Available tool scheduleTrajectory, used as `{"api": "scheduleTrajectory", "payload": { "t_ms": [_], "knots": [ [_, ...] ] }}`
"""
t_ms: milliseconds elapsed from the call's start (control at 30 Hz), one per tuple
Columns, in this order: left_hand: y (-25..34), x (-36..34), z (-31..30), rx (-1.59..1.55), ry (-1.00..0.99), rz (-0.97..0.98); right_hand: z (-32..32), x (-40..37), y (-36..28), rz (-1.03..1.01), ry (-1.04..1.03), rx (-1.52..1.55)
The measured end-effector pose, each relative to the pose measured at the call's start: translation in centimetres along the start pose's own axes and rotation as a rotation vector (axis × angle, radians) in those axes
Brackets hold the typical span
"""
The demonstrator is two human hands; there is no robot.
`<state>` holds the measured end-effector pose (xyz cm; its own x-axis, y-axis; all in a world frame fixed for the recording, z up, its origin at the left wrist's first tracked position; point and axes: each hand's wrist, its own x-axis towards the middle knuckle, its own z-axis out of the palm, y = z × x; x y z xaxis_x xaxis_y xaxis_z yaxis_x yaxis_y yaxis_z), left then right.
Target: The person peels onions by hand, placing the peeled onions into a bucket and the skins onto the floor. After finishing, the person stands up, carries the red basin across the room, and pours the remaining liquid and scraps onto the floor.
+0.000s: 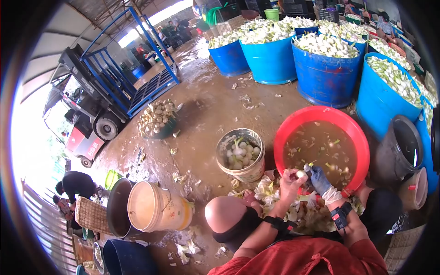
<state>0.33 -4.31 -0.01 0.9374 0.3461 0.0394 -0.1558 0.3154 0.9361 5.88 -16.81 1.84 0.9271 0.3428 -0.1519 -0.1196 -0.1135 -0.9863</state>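
Lower centre-right of frame: L hand point(290, 180), bare, is closed around a small white bulb point(301, 174), fingers wrapped under it w/ the thumb on top, probably to keep the wet thing from slipping. R hand point(319, 178), in a blue glove w/ a white cuff, is curled tight against the bulb's right side; whether it grips a blade or only pinches the skin can't be made out. Bulb sits just above the near rim of the red basin point(321, 112), which holds murky water w/ floating scraps, so offcuts likely drop straight in or onto the pile of peelings point(279, 201) heaped btwn the knees below the wrists. Just left of the basin a pale bucket point(247, 173) w/ cleaned bulbs stands within easy reach of the L arm. Upper right: blue barrels point(325, 78) heaped w/ white veg. Lower left: a cream bucket point(158, 207) lying on its side; upper left a forklift point(87, 105); far left another person point(75, 184) crouches.
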Motion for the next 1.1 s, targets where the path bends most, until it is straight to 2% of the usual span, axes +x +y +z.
{"api": "scheduleTrajectory", "payload": {
  "t_ms": [67,133,267,333,367,433,467,500,533,567,600,633,700,733,800,867,933,967,1033,1067,1100],
  "knots": [
    [0.6,0.1,-0.2,0.026,0.001,-0.031,0.5,-0.1,-0.3,-0.071,0.003,0.008],
    [0.9,0.3,-0.4,-0.167,-0.02,-0.162,0.6,-0.6,-0.7,-0.066,0.015,0.079],
    [1.2,0.5,-0.9,-0.211,-0.064,-0.173,-0.2,-0.4,0.4,-0.123,0.009,0.02],
    [1.1,0.8,-1.2,-0.427,-0.141,-0.28,-1.1,-0.9,0.1,0.01,-0.219,0.172],
    [0.8,1.0,-1.7,-0.424,-0.136,-0.28,-1.4,-0.7,0.5,0.012,-0.223,0.174],
    [0.7,1.4,-2.7,-0.66,-0.346,-0.442,-1.6,-0.4,0.8,-0.374,-0.228,-0.156],
    [0.7,1.2,-2.7,-0.656,-0.344,-0.444,-1.4,-0.4,0.6,-0.568,-0.224,-0.321],
    [0.7,1.0,-2.4,-0.545,-0.273,-0.43,-2.0,-0.8,0.0,-0.49,-0.207,-0.446],
    [0.6,1.0,-2.2,-0.434,-0.203,-0.413,-1.6,-0.9,-0.4,-0.495,-0.208,-0.442],
    [0.4,1.2,-2.0,-0.299,-0.103,-0.402,-1.3,-0.9,-0.6,-0.439,-0.169,-0.309],
    [0.1,1.0,-1.6,-0.296,-0.103,-0.4,-1.2,-0.8,-0.7,-0.381,-0.131,-0.176],
    [0.5,0.4,-0.6,-0.107,-0.084,-0.289,-1.2,-0.2,1.0,-0.406,-0.087,-0.161],
    [1.5,-0.6,0.8,0.266,-0.071,-0.08,0.0,-1.0,0.1,-0.375,-0.052,-0.076],
    [1.6,-0.6,0.7,0.265,-0.07,-0.078,0.4,-1.4,-0.2,-0.342,-0.017,0.009],
    [1.9,-0.6,0.2,0.131,-0.105,-0.159,0.0,-1.1,0.8,-0.35,-0.021,0.021],
    [2.6,-0.4,-0.3,0.112,-0.145,-0.215,-0.5,-1.2,0.6,-0.273,-0.005,0.0],
    [2.4,0.1,-1.1,-0.173,-0.329,-0.36,-0.7,-1.1,0.6,-0.214,-0.024,0.124],
    [2.2,0.2,-1.2,-0.173,-0.328,-0.362,-0.7,-1.0,0.6,-0.153,-0.042,0.245],
    [1.9,0.4,-1.3,-0.251,-0.272,-0.537,-0.1,-1.3,0.3,-0.104,-0.008,0.321],
    [1.6,0.4,-1.1,-0.252,-0.269,-0.54,0.3,-1.4,0.2,-0.058,0.026,0.398],
    [1.2,0.3,-0.7,-0.058,-0.18,-0.316,0.8,-1.3,0.1,0.001,0.089,0.43]
  ]
}}
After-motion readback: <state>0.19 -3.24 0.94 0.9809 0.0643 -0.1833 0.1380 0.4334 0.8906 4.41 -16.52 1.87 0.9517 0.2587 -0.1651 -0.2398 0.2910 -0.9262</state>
